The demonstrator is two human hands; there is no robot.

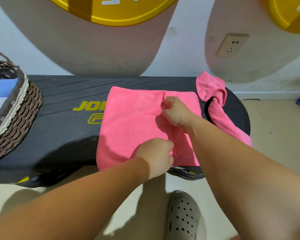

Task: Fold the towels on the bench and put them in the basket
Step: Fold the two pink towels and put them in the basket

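- Pink towel (132, 122) lies spread on the black bench (62, 122); it looks soft, light and limp, probably best taken along a crease
- Right hand (176, 112) pinches a ridge mid-cloth, left hand (156, 156) pinches near its front edge
- Crumpled towel (215, 94) at the right end, wicker basket (16, 118) left

Bench (59, 135), top surface: yellow lettering "JOI", cut off by the pink towel (133, 127) — beneath it an outlined "F", likewise cut off. Yellow discs (114, 16) on wall — white letter fragments, unreadable.

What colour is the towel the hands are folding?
Bright pink. The towel lies on the dark bench, seen best in the head view.
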